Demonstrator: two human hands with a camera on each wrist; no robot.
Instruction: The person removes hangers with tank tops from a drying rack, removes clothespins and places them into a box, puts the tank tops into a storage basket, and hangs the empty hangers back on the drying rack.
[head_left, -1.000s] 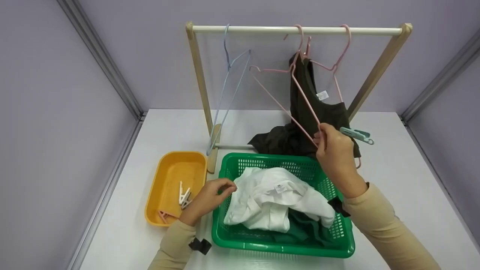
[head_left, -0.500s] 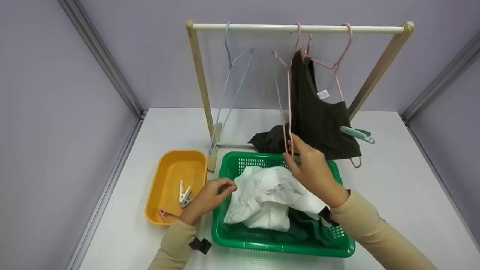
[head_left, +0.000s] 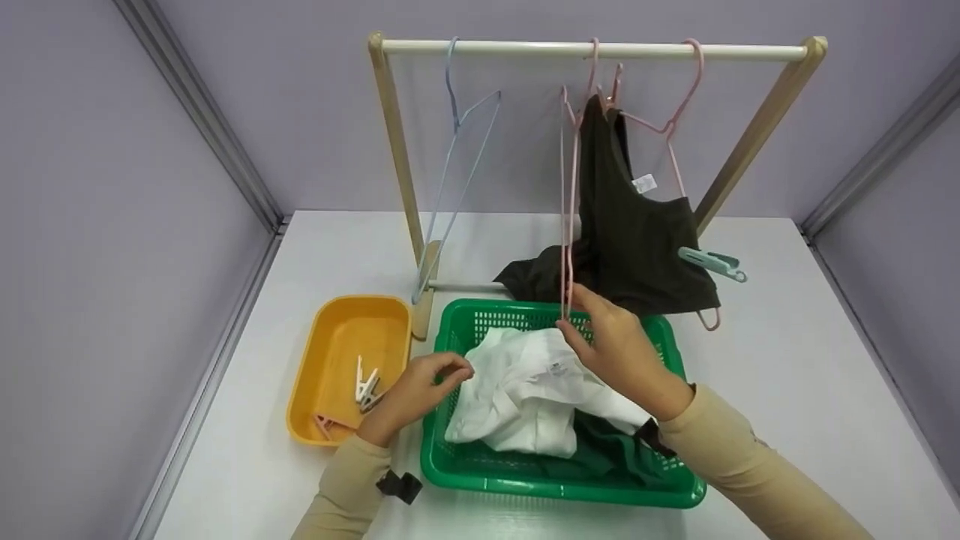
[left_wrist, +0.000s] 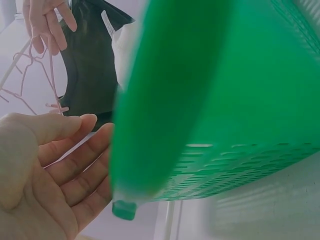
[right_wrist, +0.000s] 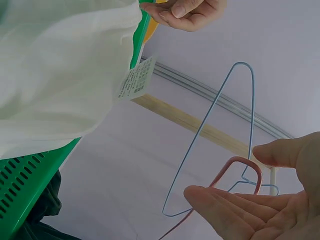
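Observation:
My right hand (head_left: 622, 349) is at the lower end of an empty pink clothes hanger (head_left: 574, 172) that hangs on the rack's rail. In the right wrist view the fingers (right_wrist: 225, 210) lie nearly straight beside the hanger's bent end, and the thumb stands apart from them. My left hand (head_left: 421, 394) hovers with loosely bent fingers at the left rim of the green basket (head_left: 562, 493); it holds nothing. A white garment (head_left: 517, 412) with a label lies in the basket over a dark green cloth (head_left: 611, 450).
A dark top (head_left: 637, 255) hangs on another pink hanger (head_left: 679, 124), with a teal clothes peg (head_left: 712, 262) on it. A blue hanger (head_left: 450, 172) hangs at the left of the rail (head_left: 517, 48). Several pegs lie in the yellow tray (head_left: 300, 390).
My right hand has moved left and slightly down, and the empty pink hanger has swung left until it is seen nearly edge-on. The left hand has stayed in place.

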